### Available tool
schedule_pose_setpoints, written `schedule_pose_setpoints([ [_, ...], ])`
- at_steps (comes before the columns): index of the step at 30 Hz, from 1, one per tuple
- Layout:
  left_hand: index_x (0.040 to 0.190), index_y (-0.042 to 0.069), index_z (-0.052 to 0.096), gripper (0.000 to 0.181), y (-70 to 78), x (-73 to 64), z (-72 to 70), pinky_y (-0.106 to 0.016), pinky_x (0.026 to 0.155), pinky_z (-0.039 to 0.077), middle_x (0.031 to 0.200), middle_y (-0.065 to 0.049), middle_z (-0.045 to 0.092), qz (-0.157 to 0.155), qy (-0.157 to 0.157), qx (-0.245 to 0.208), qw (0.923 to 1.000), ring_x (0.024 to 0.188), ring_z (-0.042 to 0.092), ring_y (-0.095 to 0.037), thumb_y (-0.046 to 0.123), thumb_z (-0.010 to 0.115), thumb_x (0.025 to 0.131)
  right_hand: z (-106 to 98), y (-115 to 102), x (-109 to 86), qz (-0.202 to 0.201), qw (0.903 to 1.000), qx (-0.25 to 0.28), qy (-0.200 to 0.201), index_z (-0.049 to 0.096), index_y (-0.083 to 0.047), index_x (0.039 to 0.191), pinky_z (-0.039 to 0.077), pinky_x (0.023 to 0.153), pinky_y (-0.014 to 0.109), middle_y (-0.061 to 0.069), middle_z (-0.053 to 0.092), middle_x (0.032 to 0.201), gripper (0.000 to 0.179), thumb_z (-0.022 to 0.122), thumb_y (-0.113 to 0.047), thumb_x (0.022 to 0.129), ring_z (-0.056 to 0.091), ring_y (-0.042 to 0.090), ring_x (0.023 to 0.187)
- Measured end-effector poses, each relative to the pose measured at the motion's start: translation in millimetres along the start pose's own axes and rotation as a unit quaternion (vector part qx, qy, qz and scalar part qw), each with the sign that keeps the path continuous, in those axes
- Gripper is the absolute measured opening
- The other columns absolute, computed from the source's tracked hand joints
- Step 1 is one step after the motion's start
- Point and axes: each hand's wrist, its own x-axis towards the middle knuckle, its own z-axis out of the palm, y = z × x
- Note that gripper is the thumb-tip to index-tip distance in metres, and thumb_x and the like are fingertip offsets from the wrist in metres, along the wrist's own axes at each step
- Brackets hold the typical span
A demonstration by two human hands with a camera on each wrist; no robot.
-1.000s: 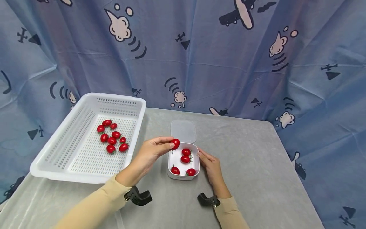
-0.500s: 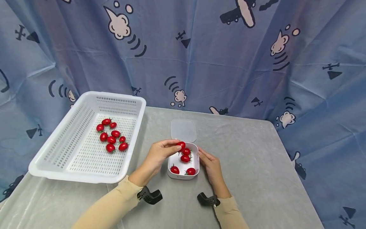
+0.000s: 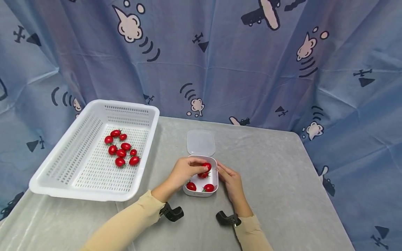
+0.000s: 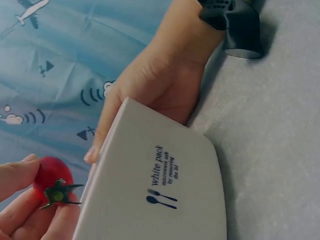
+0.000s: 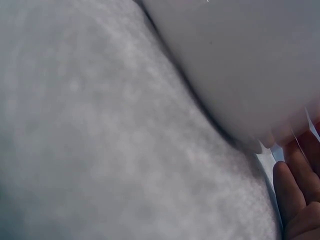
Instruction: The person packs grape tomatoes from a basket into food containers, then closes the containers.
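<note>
My left hand [image 3: 184, 171] pinches a red cherry tomato [image 3: 206, 166] between thumb and fingers, over the small white box [image 3: 200, 194]. In the left wrist view the same tomato [image 4: 54, 171], with its green stem star, shows beside the box rim. Inside the box lie two tomatoes near the front corners, and another [image 3: 203, 175] sits partly hidden under the held one. My right hand [image 3: 231, 180] rests its extended fingers against the box's right side. The right wrist view has its fingers [image 5: 289, 192] against the white wall [image 5: 245, 65].
A large white slotted basket [image 3: 151, 139] with several cherry tomatoes [image 3: 121, 153] stands on the left. Behind the box a translucent lid [image 3: 201, 142] lies flat on the grey tabletop [image 3: 267, 174]. A blue patterned curtain [image 3: 176, 62] hangs along the back.
My left hand has carried the tomato rightward and down, from the box's left rim to over the tomatoes inside. The right hand has stayed at the box's side.
</note>
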Motion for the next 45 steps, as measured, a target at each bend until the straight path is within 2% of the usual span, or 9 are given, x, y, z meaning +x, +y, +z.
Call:
schedule_pose_setpoints([
  [7,0.106,0.004,0.077,0.027,3.6,1.9,4.2,-0.021,0.073,0.055,0.101,-0.01,0.077,0.011,-0.016,0.075,0.997,0.082,0.069,-0.009,0.016,0.08,0.082,0,0,-0.6,0.002,0.9999,0.012,0.0,0.064,0.004,0.127,0.054,0.09,0.017,0.015,0.065,0.129,0.039,0.068,-0.015,0.093,0.066,-0.003,0.105],
  [15,0.097,0.0,0.076,0.021,3.3,2.5,11.7,-0.02,0.071,0.051,0.091,-0.011,0.077,0.044,-0.028,0.154,0.9867,0.078,0.064,-0.008,0.011,0.081,0.079,0,0,-0.5,0.001,0.9998,0.019,-0.011,0.062,0.004,0.129,0.053,0.091,0.017,0.018,0.062,0.132,0.039,0.067,-0.013,0.094,0.066,-0.003,0.106],
  [20,0.094,-0.001,0.076,0.019,4.9,1.2,15.6,-0.021,0.071,0.05,0.087,-0.01,0.076,0.048,-0.031,0.189,0.9804,0.077,0.062,-0.01,0.009,0.081,0.078,1,0,-1.0,0.0,0.9995,0.029,-0.01,0.063,0.005,0.128,0.054,0.091,0.018,0.014,0.065,0.129,0.038,0.067,-0.011,0.094,0.066,-0.002,0.106],
  [24,0.093,0.0,0.076,0.018,4.6,1.3,18.7,-0.02,0.071,0.05,0.087,-0.009,0.076,0.049,-0.038,0.208,0.9761,0.077,0.062,-0.012,0.008,0.081,0.077,1,-1,-0.8,-0.003,0.9996,0.029,-0.006,0.063,0.006,0.127,0.054,0.09,0.017,0.011,0.067,0.126,0.038,0.067,-0.011,0.094,0.067,-0.002,0.105],
  [31,0.092,0.001,0.077,0.02,1.5,2.7,23.0,-0.019,0.069,0.048,0.087,-0.008,0.077,0.055,-0.038,0.232,0.9703,0.077,0.063,-0.013,0.008,0.083,0.075,0,-1,-0.6,0.001,0.9998,0.015,-0.009,0.064,0.004,0.128,0.053,0.091,0.016,0.016,0.063,0.132,0.037,0.066,-0.012,0.094,0.066,-0.003,0.107],
  [41,0.093,0.003,0.078,0.021,0.0,2.4,25.0,-0.02,0.068,0.048,0.085,-0.007,0.075,0.057,-0.044,0.265,0.9616,0.078,0.062,-0.014,0.012,0.084,0.075,0,-1,-0.1,0.003,1.0,0.004,-0.004,0.063,0.003,0.128,0.053,0.09,0.015,0.016,0.063,0.132,0.038,0.066,-0.014,0.095,0.065,-0.004,0.107],
  [45,0.092,0.003,0.077,0.02,-0.9,1.6,25.9,-0.02,0.069,0.048,0.084,-0.007,0.075,0.069,-0.042,0.273,0.9585,0.077,0.062,-0.014,0.011,0.084,0.075,1,0,0.2,0.0,1.0,0.004,-0.003,0.063,0.004,0.128,0.053,0.09,0.015,0.014,0.064,0.131,0.037,0.066,-0.013,0.095,0.065,-0.004,0.106],
])
